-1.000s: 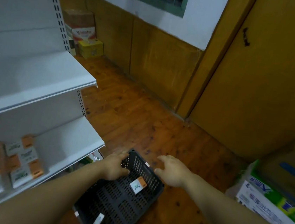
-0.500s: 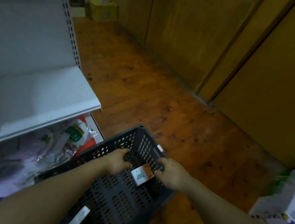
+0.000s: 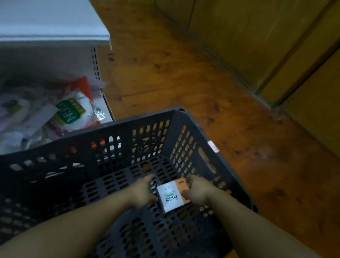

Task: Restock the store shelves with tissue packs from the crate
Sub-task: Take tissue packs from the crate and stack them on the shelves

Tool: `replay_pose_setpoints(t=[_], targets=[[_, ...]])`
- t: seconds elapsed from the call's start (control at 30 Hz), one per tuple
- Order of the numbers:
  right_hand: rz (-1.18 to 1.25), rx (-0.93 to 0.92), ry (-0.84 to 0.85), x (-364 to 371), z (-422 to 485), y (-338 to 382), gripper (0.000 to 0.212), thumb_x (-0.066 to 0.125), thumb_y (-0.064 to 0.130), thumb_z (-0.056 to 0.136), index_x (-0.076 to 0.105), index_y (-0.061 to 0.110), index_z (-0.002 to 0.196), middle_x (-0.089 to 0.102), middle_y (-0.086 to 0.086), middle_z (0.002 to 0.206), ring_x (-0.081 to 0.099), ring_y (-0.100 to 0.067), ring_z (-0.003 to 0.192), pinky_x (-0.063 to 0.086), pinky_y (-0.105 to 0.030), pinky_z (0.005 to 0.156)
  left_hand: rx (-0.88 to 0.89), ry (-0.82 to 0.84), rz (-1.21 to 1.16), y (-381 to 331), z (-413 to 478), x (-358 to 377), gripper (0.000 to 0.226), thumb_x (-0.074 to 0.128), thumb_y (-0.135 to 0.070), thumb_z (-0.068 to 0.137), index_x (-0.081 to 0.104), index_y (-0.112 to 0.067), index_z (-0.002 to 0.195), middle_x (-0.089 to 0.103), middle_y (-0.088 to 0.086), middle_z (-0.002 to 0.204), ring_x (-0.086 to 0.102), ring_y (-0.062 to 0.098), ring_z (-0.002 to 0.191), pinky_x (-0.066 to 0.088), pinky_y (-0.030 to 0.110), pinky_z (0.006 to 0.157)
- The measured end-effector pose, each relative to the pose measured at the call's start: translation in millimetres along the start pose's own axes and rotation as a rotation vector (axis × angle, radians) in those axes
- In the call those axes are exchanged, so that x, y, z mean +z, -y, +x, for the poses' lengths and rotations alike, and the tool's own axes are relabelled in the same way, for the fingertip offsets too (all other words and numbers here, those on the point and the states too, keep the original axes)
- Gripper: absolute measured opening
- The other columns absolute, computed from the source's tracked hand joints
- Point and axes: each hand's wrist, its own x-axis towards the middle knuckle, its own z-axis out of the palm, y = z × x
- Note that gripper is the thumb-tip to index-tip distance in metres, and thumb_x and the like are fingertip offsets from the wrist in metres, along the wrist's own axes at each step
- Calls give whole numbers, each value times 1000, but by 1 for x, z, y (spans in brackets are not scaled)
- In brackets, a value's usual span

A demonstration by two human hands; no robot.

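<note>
Tissue pack (image 3: pixel 171 197): laid on the crate (image 3: pixel 144 119) floor, by its right wall.
Left hand (image 3: pixel 143 191): curled onto the pack's left edge, as a brace.
Right hand (image 3: pixel 197 190): clamped over its orange end, seemingly for lifting.

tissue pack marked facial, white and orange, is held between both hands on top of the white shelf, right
Not quite. The head view shows the tissue pack held between the left hand and the right hand, but it is down inside the black crate, near its floor, not on top of the white shelf. The marking and colours are as you say.
</note>
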Motion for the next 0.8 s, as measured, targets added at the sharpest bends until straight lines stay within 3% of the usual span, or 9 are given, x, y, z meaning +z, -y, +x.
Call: replay_pose_setpoints(t=[0.1, 0.17, 0.27, 0.4, 0.5, 0.57, 0.7, 0.8], targets=[[-23, 22, 68, 10, 30, -1, 65, 53, 33, 95, 21, 9, 147, 41, -14, 142, 50, -26, 100, 44, -30, 72, 4, -24, -100, 5, 22, 22, 84, 60, -14, 90, 3, -17, 151, 18, 8, 156, 51, 18, 112, 40, 23, 79], [-61, 17, 118, 12, 43, 1, 52, 54, 31, 95, 35, 9, 138, 48, -14, 134, 49, -24, 92, 42, -31, 70, -32, -41, -187, 6, 36, 33, 86, 60, -11, 89, 1, -14, 151, 25, 9, 154, 45, 24, 127, 41, 24, 86], [-118, 5, 141, 18, 57, 5, 47, 53, 25, 96, 38, 7, 136, 49, -14, 133, 54, -28, 107, 44, -34, 82, -79, -39, -296, 8, 51, 48, 86, 58, -8, 90, -4, -12, 150, 36, 12, 147, 48, 26, 124, 44, 29, 91], [-126, 34, 197, 33, 69, 2, 55, 53, 24, 94, 28, 5, 139, 39, -15, 141, 47, -29, 122, 42, -36, 97, -130, -46, -403, 14, 66, 62, 81, 54, -7, 90, -1, -11, 149, 43, 11, 142, 50, 25, 121, 42, 27, 90], [-88, 68, 215, 30, 66, 2, 57, 52, 17, 94, 26, 3, 143, 39, -15, 143, 47, -27, 122, 42, -34, 95, -200, -95, -597, 17, 77, 69, 59, 55, -4, 87, 32, -11, 141, 57, 12, 128, 59, 27, 108, 50, 37, 94], [-56, 56, 224, 23, 62, 2, 56, 49, 15, 96, 25, -1, 144, 38, -18, 144, 47, -23, 112, 40, -31, 87, -232, -114, -747, 13, 75, 69, 27, 58, -4, 87, 52, -10, 113, 62, 13, 119, 62, 27, 98, 53, 42, 89], [52, 16, 240, 16, 55, 4, 65, 50, 13, 96, 12, 6, 149, 29, -16, 149, 41, -29, 129, 40, -35, 105, -221, -210, -833, 8, 68, 61, 33, 57, 6, 86, 40, -13, 108, 58, 17, 116, 59, 26, 87, 53, 36, 64], [203, -53, 129, 18, 49, 13, 75, 55, 11, 91, 10, 19, 151, 34, -11, 145, 46, -25, 120, 46, -32, 97, -169, -283, -854, 8, 52, 35, 37, 55, 7, 86, 38, -16, 110, 57, 16, 117, 60, 29, 96, 55, 42, 75]])
